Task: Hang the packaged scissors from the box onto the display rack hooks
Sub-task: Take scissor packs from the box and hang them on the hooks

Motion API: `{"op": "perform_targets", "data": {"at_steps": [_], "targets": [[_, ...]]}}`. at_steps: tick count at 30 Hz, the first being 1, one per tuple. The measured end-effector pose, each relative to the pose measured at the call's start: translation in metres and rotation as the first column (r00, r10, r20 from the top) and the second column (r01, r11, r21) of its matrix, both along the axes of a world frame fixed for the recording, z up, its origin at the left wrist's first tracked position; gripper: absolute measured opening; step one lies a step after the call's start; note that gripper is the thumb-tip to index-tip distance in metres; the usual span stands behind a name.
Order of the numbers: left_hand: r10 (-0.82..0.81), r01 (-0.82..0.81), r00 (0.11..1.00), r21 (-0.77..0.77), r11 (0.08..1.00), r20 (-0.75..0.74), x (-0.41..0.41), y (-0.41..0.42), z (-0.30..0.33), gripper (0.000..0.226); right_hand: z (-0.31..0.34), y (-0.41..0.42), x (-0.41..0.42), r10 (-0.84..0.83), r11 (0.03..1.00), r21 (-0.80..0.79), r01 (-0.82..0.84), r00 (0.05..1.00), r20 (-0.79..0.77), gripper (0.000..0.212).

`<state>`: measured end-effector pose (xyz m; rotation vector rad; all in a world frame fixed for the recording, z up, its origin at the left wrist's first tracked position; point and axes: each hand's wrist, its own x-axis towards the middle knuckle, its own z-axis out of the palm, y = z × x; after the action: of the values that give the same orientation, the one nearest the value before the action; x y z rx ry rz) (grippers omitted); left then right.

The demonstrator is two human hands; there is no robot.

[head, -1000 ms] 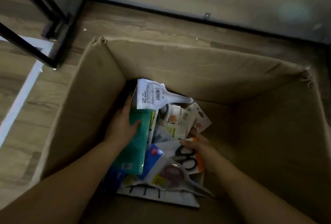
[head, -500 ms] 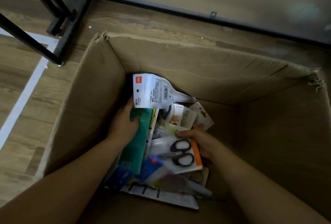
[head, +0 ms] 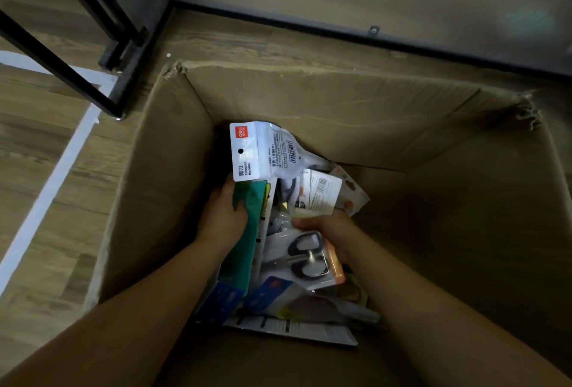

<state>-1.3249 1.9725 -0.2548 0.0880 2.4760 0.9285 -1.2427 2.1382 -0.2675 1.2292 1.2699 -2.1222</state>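
A large open cardboard box (head: 309, 98) stands on the floor with several packaged scissors heaped at its bottom. My left hand (head: 224, 215) grips a stack of packs: a green pack (head: 247, 232) and a white pack (head: 263, 151) with a red logo and a hang hole. My right hand (head: 331, 232) holds the top edge of a white-and-orange pack of black-handled scissors (head: 306, 258), tilted up from the heap. More packs (head: 322, 194) lie behind and under both hands.
Black metal legs of a rack (head: 93, 55) stand on the wooden floor at the upper left, beside a white floor line (head: 46, 191). A grey wall with a black base strip (head: 371, 40) runs behind the box. No hooks are in view.
My right hand has lifted the black-handled scissors pack up from the heap. My left hand has raised its stack, so the white pack's header now shows.
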Motion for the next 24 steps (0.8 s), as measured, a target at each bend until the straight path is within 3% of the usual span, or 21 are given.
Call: {"op": "perform_targets", "data": {"at_steps": [6, 8, 13, 15, 20, 24], "targets": [[-0.038, 0.046, 0.996, -0.1, 0.994, 0.084, -0.003, -0.005, 0.017, 0.064, 0.022, -0.003, 0.001, 0.036, 0.94, 0.34, -0.036, 0.999, 0.005, 0.031], [-0.015, 0.036, 0.987, -0.133, 0.99, 0.159, -0.005, -0.007, 0.025, 0.061, 0.033, 0.002, 0.001, 0.113, 0.886, 0.45, -0.111, 0.993, 0.023, 0.032], [-0.016, 0.089, 0.951, -0.222, 0.971, 0.31, -0.003, -0.001, 0.063, 0.053, 0.097, 0.044, 0.004, 0.12, 0.75, 0.649, -0.125, 0.991, 0.052, 0.039], [-0.024, 0.11, 0.941, -0.239, 0.965, 0.337, 0.002, 0.009, 0.089, 0.048, 0.135, 0.061, 0.007, 0.135, 0.722, 0.675, -0.153, 0.988, 0.08, 0.035], [-0.101, 0.168, 0.928, -0.159, 0.973, 0.358, 0.019, 0.044, 0.193, 0.045, 0.248, 0.069, 0.029, 0.045, 0.793, 0.605, -0.077, 0.997, 0.067, 0.027], [0.006, -0.055, 0.892, 0.096, 0.994, 0.452, 0.028, 0.049, 0.295, 0.05, 0.358, 0.059, 0.037, -0.057, 0.83, 0.557, 0.029, 0.998, 0.033, 0.024]]}}
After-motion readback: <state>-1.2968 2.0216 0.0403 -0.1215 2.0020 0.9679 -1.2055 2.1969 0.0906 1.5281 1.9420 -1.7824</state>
